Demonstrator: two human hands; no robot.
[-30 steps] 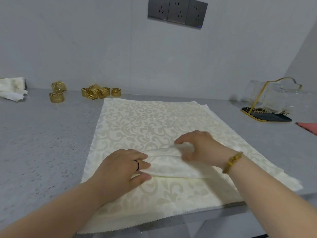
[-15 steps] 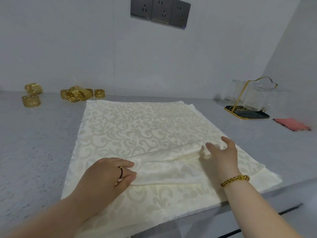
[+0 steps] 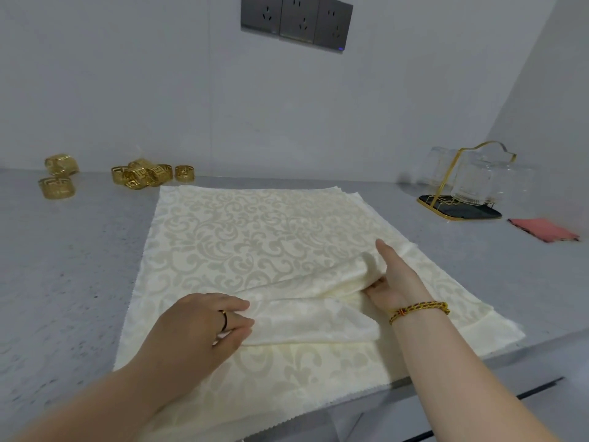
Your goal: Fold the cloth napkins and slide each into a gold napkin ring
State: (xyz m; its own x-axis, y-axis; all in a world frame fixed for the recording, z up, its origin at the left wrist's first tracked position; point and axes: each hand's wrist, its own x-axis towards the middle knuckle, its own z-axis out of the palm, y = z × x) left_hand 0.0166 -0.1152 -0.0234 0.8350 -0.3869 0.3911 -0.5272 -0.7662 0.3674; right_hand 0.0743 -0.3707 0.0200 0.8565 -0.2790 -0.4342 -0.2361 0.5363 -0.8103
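A cream damask napkin (image 3: pixel 312 317), folded into a long band, lies across a flat stack of matching napkins (image 3: pixel 255 231) on the grey counter. My left hand (image 3: pixel 197 330) pinches the band's left end, fingers on top and thumb beneath. My right hand (image 3: pixel 398 282) stands on edge at the right end, thumb tucked under the fold, which is raised against the palm. Gold napkin rings (image 3: pixel 143 175) sit in a cluster at the back left, with two more rings (image 3: pixel 57 186) further left.
A gold-wire rack of drinking glasses (image 3: pixel 465 186) stands on a dark tray at the back right, with a red cloth (image 3: pixel 541 229) beside it. Wall sockets (image 3: pixel 296 22) are above. The counter's front edge (image 3: pixel 446 374) runs just below the napkin stack.
My right hand slid from the band's middle to its right end, turned on edge and lifted the fold. My left hand has kept its grip on the left end.
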